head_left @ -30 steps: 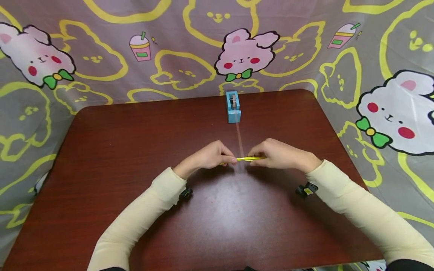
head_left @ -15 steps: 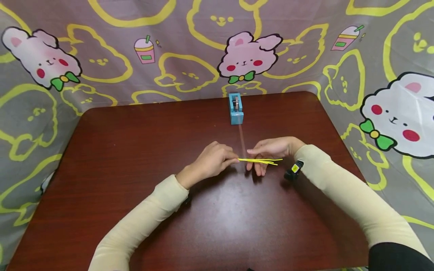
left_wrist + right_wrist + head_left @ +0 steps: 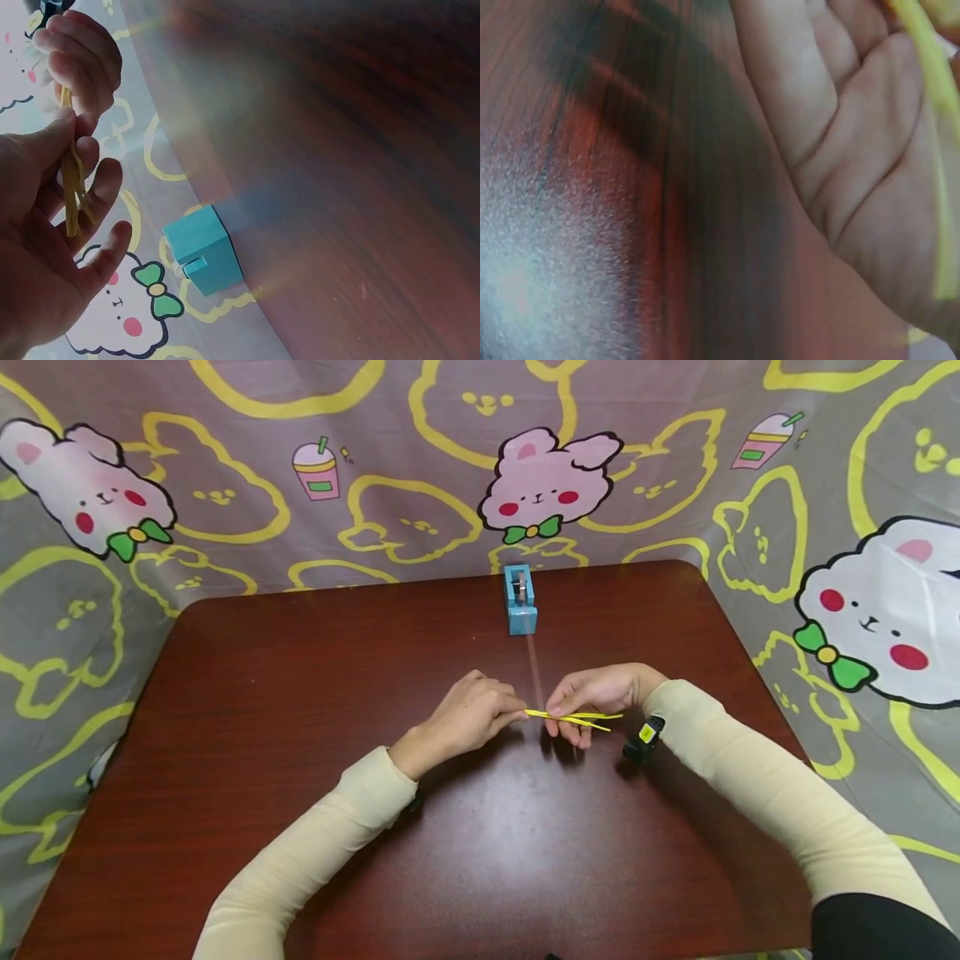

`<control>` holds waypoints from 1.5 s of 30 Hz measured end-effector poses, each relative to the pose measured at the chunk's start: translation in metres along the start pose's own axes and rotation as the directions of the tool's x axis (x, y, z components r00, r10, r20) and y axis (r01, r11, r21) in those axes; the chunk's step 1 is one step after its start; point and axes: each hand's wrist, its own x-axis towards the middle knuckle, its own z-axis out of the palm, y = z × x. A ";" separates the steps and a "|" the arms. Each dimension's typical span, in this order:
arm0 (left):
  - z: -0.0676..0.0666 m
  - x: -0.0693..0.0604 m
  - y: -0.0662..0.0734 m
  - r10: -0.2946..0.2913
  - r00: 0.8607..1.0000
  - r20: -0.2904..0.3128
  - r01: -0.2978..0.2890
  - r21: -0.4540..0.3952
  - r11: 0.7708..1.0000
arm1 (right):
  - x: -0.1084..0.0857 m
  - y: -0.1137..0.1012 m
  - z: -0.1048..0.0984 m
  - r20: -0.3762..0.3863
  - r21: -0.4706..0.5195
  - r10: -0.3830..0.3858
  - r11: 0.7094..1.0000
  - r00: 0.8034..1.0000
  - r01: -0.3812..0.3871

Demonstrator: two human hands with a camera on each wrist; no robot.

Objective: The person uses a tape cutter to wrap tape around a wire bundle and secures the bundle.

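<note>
A bundle of thin yellow strands (image 3: pixel 592 719) is held level above the table, its loose ends fanned out to the right. My left hand (image 3: pixel 471 712) pinches the bundle's left end between thumb and fingers. My right hand (image 3: pixel 600 693) pinches it farther right, palm partly turned up, with the strands across it. In the left wrist view, yellow tails (image 3: pixel 73 191) hang through the left hand's loosely spread fingers. A clear tape strip (image 3: pixel 534 664) runs from the blue tape dispenser (image 3: pixel 521 602) to the bundle between the hands; whether it sticks there I cannot tell.
The dark red-brown table (image 3: pixel 337 652) has its far edge against a patterned curtain (image 3: pixel 420 443), which also hangs at both sides. The dispenser stands near that far edge. A glare spot (image 3: pixel 510 835) lies on the tabletop in front of the hands.
My right hand first let go and turned palm up, with the bundle's right ends showing; its thumb has since closed onto the strands. The left hand has kept its pinch.
</note>
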 end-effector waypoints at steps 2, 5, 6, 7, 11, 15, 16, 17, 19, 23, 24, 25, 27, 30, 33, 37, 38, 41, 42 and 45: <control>0.000 0.000 0.000 -0.004 1.000 0.004 0.004 -0.006 1.000 | -0.001 -0.004 0.003 -0.036 -0.054 0.005 0.999 0.999 -0.007; 0.000 0.000 -0.001 -0.010 1.000 0.002 0.011 -0.026 1.000 | -0.004 -0.011 0.010 -0.097 -0.152 0.008 0.988 0.995 -0.023; 0.001 0.000 -0.001 -0.014 1.000 -0.001 0.014 -0.030 0.999 | -0.005 -0.014 0.013 -0.119 -0.191 0.009 0.981 0.993 -0.032; 0.001 0.000 -0.002 -0.018 1.000 -0.004 0.018 -0.039 0.999 | -0.006 -0.017 0.016 -0.141 -0.234 0.006 0.972 0.990 -0.039; 0.002 0.002 -0.002 -0.063 0.998 0.001 0.063 -0.095 0.993 | -0.010 -0.028 0.029 -0.227 -0.425 -0.037 0.903 0.973 -0.065; 0.000 0.006 -0.002 -0.142 0.987 0.074 0.153 -0.175 0.973 | -0.013 -0.036 0.042 -0.303 -0.622 -0.122 0.777 0.945 -0.099; -0.001 0.007 -0.002 -0.159 0.982 0.102 0.177 -0.204 0.963 | -0.014 -0.037 0.045 -0.319 -0.664 -0.144 0.739 0.937 -0.112; -0.002 0.008 -0.003 -0.171 0.977 0.128 0.197 -0.233 0.952 | -0.014 -0.038 0.048 -0.331 -0.705 -0.168 0.699 0.929 -0.124; -0.004 0.011 -0.007 -0.179 0.967 0.183 0.231 -0.320 0.919 | -0.014 -0.038 0.052 -0.354 -0.768 -0.214 0.622 0.911 -0.152; -0.003 0.017 -0.020 -0.168 0.943 0.288 0.303 -0.531 0.791 | -0.014 -0.035 0.060 -0.401 -0.828 -0.288 0.520 0.870 -0.209; -0.002 0.018 -0.023 -0.165 0.932 0.322 0.333 -0.582 0.742 | -0.013 -0.034 0.062 -0.415 -0.833 -0.299 0.503 0.859 -0.228; -0.001 0.019 -0.027 -0.159 0.921 0.356 0.362 -0.632 0.685 | -0.013 -0.033 0.063 -0.427 -0.840 -0.312 0.485 0.849 -0.244; 0.002 0.021 -0.034 -0.134 0.890 0.437 0.431 -0.705 0.563 | -0.011 -0.032 0.066 -0.436 -0.860 -0.343 0.431 0.832 -0.273; 0.006 0.023 -0.042 -0.086 0.839 0.537 0.523 -0.754 0.398 | -0.009 -0.027 0.070 -0.417 -0.899 -0.416 0.318 0.808 -0.300; 0.009 0.024 -0.047 -0.040 0.809 0.586 0.567 -0.762 0.312 | -0.008 -0.021 0.072 -0.376 -0.927 -0.502 0.198 0.779 -0.320; 0.011 0.026 -0.050 0.007 0.799 0.602 0.572 -0.763 0.300 | -0.006 -0.014 0.074 -0.307 -0.936 -0.594 0.047 0.744 -0.349; 0.010 0.026 -0.050 0.019 0.796 0.604 0.571 -0.763 0.303 | -0.006 -0.012 0.074 -0.290 -0.933 -0.612 0.008 0.736 -0.361; 0.009 0.027 -0.049 0.036 0.795 0.606 0.565 -0.760 0.322 | -0.005 -0.009 0.076 -0.261 -0.915 -0.646 -0.071 0.717 -0.397; 0.008 0.027 -0.049 0.036 0.798 0.602 0.558 -0.760 0.334 | -0.005 -0.008 0.076 -0.259 -0.911 -0.652 -0.082 0.712 -0.405; 0.006 0.028 -0.048 0.018 0.813 0.582 0.533 -0.756 0.379 | -0.004 -0.007 0.077 -0.258 -0.901 -0.664 -0.097 0.702 -0.423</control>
